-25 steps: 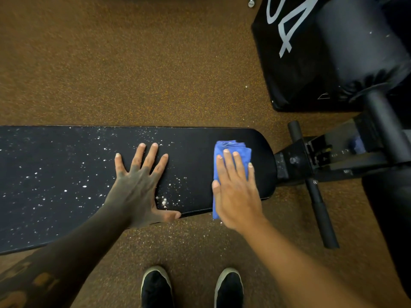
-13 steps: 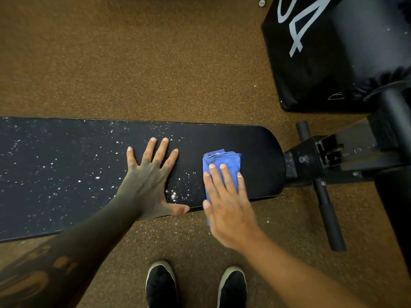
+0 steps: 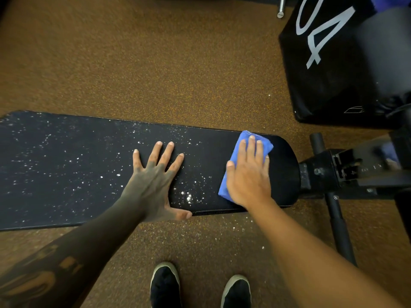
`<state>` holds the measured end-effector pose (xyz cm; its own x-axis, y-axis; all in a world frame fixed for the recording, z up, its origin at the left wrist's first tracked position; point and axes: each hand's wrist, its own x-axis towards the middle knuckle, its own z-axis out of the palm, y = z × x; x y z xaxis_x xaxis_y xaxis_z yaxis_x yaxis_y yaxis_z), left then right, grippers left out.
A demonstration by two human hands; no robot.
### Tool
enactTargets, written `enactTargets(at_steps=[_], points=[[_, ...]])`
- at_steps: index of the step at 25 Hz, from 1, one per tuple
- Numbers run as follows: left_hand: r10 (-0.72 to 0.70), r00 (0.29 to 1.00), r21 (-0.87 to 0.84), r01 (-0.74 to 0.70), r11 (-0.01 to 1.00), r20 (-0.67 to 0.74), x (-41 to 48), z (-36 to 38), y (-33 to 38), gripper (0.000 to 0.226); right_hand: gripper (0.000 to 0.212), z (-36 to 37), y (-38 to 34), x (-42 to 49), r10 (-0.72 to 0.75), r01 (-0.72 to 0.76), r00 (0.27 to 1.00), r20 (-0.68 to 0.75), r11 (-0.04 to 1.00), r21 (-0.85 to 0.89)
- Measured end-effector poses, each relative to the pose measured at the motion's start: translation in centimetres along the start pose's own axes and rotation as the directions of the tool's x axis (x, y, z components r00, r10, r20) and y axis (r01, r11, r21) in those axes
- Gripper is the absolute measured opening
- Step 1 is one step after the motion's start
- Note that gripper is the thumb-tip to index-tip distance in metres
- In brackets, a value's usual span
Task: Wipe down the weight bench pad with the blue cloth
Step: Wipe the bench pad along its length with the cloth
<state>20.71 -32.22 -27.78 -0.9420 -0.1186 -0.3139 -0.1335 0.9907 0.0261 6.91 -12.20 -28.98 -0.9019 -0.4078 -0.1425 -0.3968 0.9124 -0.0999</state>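
The right hand is laid flat, palm down, on the folded blue cloth, fingers extended and close together with the fingertips reaching the cloth's far edge; nothing is gripped, the cloth being pinned under the open palm rather than pinched. This flat press is judged to be chosen so that force is spread over the whole fold and the cloth is dragged without bunching. The cloth is seen as a strip running from the near edge toward the far edge of the bench pad, blue showing at 9 o'clock of the palm and at 12 o'clock beyond the fingers. At 9 o'clock from the right hand, well apart from it, the left hand is planted on the pad, fully open with fingers splayed and the thumb hooked over the near edge; it holds nothing and is judged to serve as a brace steadying the body and the bench. Between the two hands a cluster of white specks is noted, and specks are scattered across the pad out to 9 o'clock. The rounded end of the pad at 3 o'clock of the cloth appears free of specks. Further out at 3 o'clock the black bench frame is seen; at 1 o'clock a black padded block with white numerals stands on the brown speckled floor. At 6 o'clock two dark shoes are visible, with some white specks on the floor just beside the pad's near edge. Most of the pad is judged not yet wiped.
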Motion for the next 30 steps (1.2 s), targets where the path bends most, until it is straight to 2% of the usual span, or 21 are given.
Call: enactTargets(at_steps=[1,2,4,5,7,8,9,11,12,13,14,16,17,18,20,21,24,25,28,29,30], points=[[-0.005,1.000,-0.003,0.005,1.000,0.003,0.0,0.1,-0.1,0.146,0.072,0.3,-1.3,-0.4,-0.060,0.060,0.998,0.008,0.998,-0.017],[-0.012,1.000,-0.010,0.012,1.000,0.002,-0.1,0.0,-0.2,0.145,0.071,0.7,-2.3,-1.3,-0.203,0.205,0.979,0.034,0.978,-0.049],[-0.018,1.000,-0.016,0.018,1.000,0.003,-0.3,0.0,-0.4,0.144,0.068,0.8,-2.2,-2.3,-0.439,0.446,0.894,0.093,0.891,-0.086],[-0.016,1.000,-0.017,0.016,1.000,0.007,-0.3,0.0,-0.5,0.144,0.068,0.5,-1.5,-1.5,-0.445,0.453,0.889,0.106,0.888,-0.075],[-0.003,1.000,-0.017,0.004,1.000,0.015,-0.4,0.1,-0.8,0.144,0.069,0.1,-0.9,0.3,-0.228,0.230,0.972,0.052,0.972,-0.042],[0.001,1.000,-0.014,-0.001,1.000,0.019,-0.3,0.1,-0.9,0.144,0.070,0.1,-1.2,0.3,-0.151,0.152,0.988,0.034,0.988,-0.030],[0.003,1.000,-0.011,-0.003,1.000,0.024,-0.3,0.2,-0.9,0.144,0.070,0.3,-1.9,-0.4,-0.197,0.198,0.980,0.029,0.980,-0.035],[0.002,1.000,-0.011,-0.002,1.000,0.022,-0.3,0.3,-0.9,0.144,0.069,0.7,-2.4,-2.5,-0.443,0.450,0.891,0.097,0.891,-0.064],[0.001,1.000,-0.012,0.000,1.000,0.021,-0.3,0.2,-0.8,0.145,0.067,0.5,-2.1,-2.6,-0.514,0.524,0.849,0.119,0.849,-0.071],[0.002,1.000,-0.012,-0.002,1.000,0.024,-0.3,0.2,-0.9,0.145,0.066,0.2,-1.7,-1.5,-0.525,0.535,0.843,0.114,0.842,-0.076],[0.005,1.000,-0.008,-0.004,1.000,0.030,-0.3,0.2,-1.0,0.146,0.066,-0.1,-1.7,0.0,-0.466,0.473,0.880,0.091,0.878,-0.073],[0.002,0.999,0.002,-0.002,1.000,0.034,-0.4,0.2,-1.3,0.148,0.065,-0.4,-2.9,2.6,-0.237,0.239,0.970,0.055,0.970,-0.039],[-0.009,0.999,0.003,0.009,1.000,0.033,-0.5,0.2,-1.5,0.149,0.066,-0.1,-4.0,2.8,-0.224,0.226,0.973,0.046,0.973,-0.038],[-0.021,0.999,0.002,0.021,1.000,0.033,-0.6,0.1,-1.7,0.150,0.067,0.3,-4.8,2.6,-0.313,0.315,0.949,0.040,0.947,-0.064],[-0.034,0.999,-0.009,0.034,0.999,0.039,-0.7,0.1,-1.8,0.151,0.068,0.4,-5.0,2.0,-0.529,0.535,0.845,0.079,0.837,-0.114],[-0.035,0.999,-0.015,0.036,0.999,0.040,-0.8,0.1,-1.8,0.151,0.066,0.1,-4.6,2.5,-0.564,0.572,0.820,0.095,0.813,-0.111],[-0.032,0.999,-0.019,0.033,0.999,0.042,-0.7,0.2,-1.9,0.151,0.064,-0.5,-5.3,4.3,-0.357,0.362,0.930,0.085,0.931,-0.050],[-0.032,0.999,-0.017,0.032,0.999,0.044,-0.7,0.2,-1.9,0.151,0.065,-0.2,-5.9,4.1,-0.370,0.375,0.926,0.080,0.925,-0.056],[-0.039,0.998,-0.021,0.040,0.999,0.041,-0.7,0.2,-1.9,0.151,0.068,0.2,-6.5,3.3,-0.634,0.644,0.765,0.116,0.755,-0.121],[-0.038,0.998,-0.022,0.039,0.999,0.043,-0.7,0.2,-1.9,0.151,0.069,0.1,-6.2,4.0,-0.636,0.648,0.761,0.129,0.753,-0.111],[-0.035,0.998,-0.021,0.036,0.999,0.044,-0.7,0.2,-1.9,0.151,0.068,-0.2,-6.2,4.8,-0.581,0.591,0.805,0.117,0.802,-0.084]])
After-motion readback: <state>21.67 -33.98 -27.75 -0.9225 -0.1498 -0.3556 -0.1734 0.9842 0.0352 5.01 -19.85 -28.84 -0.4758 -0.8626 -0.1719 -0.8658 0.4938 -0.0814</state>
